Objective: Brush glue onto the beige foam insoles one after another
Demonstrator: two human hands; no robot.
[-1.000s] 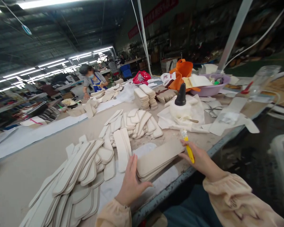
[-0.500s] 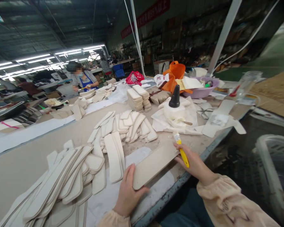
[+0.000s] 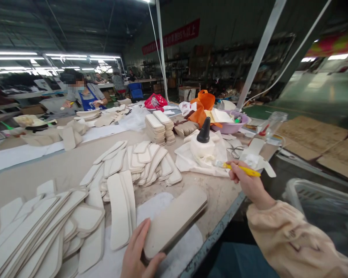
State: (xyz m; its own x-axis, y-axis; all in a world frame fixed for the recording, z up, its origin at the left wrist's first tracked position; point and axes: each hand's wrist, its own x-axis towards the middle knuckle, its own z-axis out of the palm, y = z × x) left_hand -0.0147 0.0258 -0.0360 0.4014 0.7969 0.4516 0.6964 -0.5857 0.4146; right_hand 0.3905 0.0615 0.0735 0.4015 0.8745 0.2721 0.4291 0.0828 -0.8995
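Observation:
My left hand [image 3: 140, 249] grips the near end of a long beige panel [image 3: 176, 216], thumb at one edge and fingers at the other. The panel has rounded corners, and its far end appears to rest on more pieces beneath. My right hand [image 3: 248, 181] is closed around a yellow-handled paintbrush [image 3: 242, 169]. The pale bristles point left, close to the white glue pot [image 3: 203, 148] with a black cone-shaped top [image 3: 204, 131]. That pot stands on a crumpled whitish sheet [image 3: 188, 162]. Left of the panel lie several slim cream pieces [image 3: 120, 210].
Heaps of cream pieces [image 3: 31, 235] cover the table's left side, with neat stacks [image 3: 159, 127] farther back. A purple basin [image 3: 234, 123], an orange bag [image 3: 203, 106] and scissors [image 3: 234, 151] lie beyond the pot. A grey plastic basket [image 3: 304, 189] stands right. Across the table, a person in a blue apron [image 3: 88, 101] works.
My right hand has left the panel's far end and moved the brush over to the glue pot. My left hand still holds the near end. The view has turned right.

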